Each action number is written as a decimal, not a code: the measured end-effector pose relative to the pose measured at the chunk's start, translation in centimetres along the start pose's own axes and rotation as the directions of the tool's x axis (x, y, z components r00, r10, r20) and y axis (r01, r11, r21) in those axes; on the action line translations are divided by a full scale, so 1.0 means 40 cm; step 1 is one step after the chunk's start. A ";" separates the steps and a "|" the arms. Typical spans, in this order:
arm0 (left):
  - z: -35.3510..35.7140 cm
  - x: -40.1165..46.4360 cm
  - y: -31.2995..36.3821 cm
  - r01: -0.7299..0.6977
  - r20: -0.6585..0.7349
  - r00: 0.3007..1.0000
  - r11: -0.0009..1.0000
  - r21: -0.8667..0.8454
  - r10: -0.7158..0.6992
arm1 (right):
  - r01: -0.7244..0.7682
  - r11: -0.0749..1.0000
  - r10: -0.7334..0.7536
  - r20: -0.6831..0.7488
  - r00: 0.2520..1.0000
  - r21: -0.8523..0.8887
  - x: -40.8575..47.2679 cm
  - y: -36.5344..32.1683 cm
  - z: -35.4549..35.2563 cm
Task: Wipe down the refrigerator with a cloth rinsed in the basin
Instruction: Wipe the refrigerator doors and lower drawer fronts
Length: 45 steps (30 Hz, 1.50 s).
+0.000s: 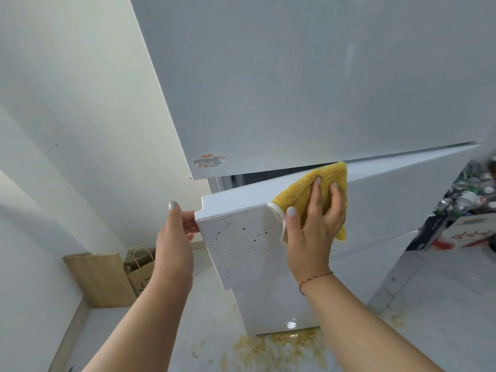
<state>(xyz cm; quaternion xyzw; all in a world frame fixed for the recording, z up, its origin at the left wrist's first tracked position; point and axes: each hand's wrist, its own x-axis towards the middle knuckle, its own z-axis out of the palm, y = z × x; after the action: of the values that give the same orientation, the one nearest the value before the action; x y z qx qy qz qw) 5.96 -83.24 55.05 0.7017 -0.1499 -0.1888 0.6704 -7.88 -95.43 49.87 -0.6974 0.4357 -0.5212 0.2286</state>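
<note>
- Right hand [315,218]: fingers spread flat, pressing the yellow cloth [311,194] against the top edge and upper face of the lower refrigerator door [268,264]; thumb extended along the cloth's white-bound border.
- Left hand [175,237]: fingers curled round the door's left edge, thumb raised free; judged to be steadying the door, which stands ajar.
- Progress, judged: wiping is under way at the door's upper corner; dark specks [228,234] left of the cloth remain unwiped; the upper door [295,76] shows faint streaks, whether wiped cannot be told; yellowish spill [273,347] lies on the floor at the door's foot; the basin is not in view.
- Count: one cloth; two doors visible; two hands; two paper bags [120,275] against the wall; cluttered containers [467,194] at right, number indeterminate.
</note>
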 end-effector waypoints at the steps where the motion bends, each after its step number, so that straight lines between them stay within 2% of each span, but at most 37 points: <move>1: -0.004 -0.011 0.001 0.004 -0.006 1.000 1.000 -0.013 -0.005 | -0.004 1.000 0.003 -0.011 1.000 -0.027 0.022 0.006 -0.023; 4: -0.009 -0.045 -0.004 0.006 -0.019 1.000 1.000 -0.028 -0.006 | -0.067 0.996 0.061 -0.078 0.995 -0.066 0.123 0.052 -0.115; 7: -0.011 -0.066 -0.010 0.006 -0.037 0.999 0.998 -0.059 -0.008 | -0.090 0.994 0.085 -0.068 0.994 -0.065 0.202 0.094 -0.186; 13: -0.015 -0.077 -0.022 -0.007 -0.038 0.999 0.996 -0.084 0.004 | 0.146 0.972 -0.132 0.087 0.987 -0.185 0.135 0.012 -0.131; 17: -0.024 -0.075 -0.035 -0.013 -0.018 1.000 0.991 -0.131 0.011 | 0.312 0.946 -0.296 0.163 0.941 -0.087 0.015 -0.071 -0.069; 21: -0.024 -0.085 -0.032 0.001 0.006 1.000 0.980 -0.201 0.001 | 0.492 0.870 -0.463 0.296 0.836 -0.029 -0.103 -0.134 -0.009; 24: -0.031 -0.081 -0.026 0.033 0.045 0.999 0.972 -0.234 -0.023 | 0.626 0.780 -0.596 0.304 0.743 -0.002 -0.136 -0.113 0.023; 27: -0.041 -0.071 -0.022 0.075 0.074 0.996 0.965 -0.253 -0.057 | 0.763 0.646 -0.715 0.322 0.621 -0.037 -0.127 -0.053 0.035; 30: -0.039 -0.051 -0.012 0.114 0.081 0.992 0.965 -0.238 -0.097 | 0.857 0.502 -0.760 0.412 0.503 -0.120 -0.100 -0.017 0.047; 33: -0.025 -0.011 0.007 0.154 0.042 0.988 0.957 -0.247 -0.148 | 0.895 0.409 -0.765 0.466 0.444 -0.179 -0.056 -0.003 0.075; 38: 0.000 0.058 0.020 0.177 0.056 0.984 0.939 -0.294 -0.168 | 0.903 0.375 -0.771 0.471 0.428 -0.207 -0.007 0.003 0.126; 45: 0.021 0.128 0.024 0.179 0.075 0.984 0.941 -0.287 -0.164 | 0.887 0.391 -0.762 0.455 0.461 -0.245 0.031 -0.003 0.181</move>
<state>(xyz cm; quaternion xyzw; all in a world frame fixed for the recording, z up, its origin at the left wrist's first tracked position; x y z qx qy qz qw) 10.13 -86.43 55.66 0.6001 -0.0755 -0.2841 0.7439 -1.02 -97.38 48.06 -0.9157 0.0985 -0.3479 -0.1752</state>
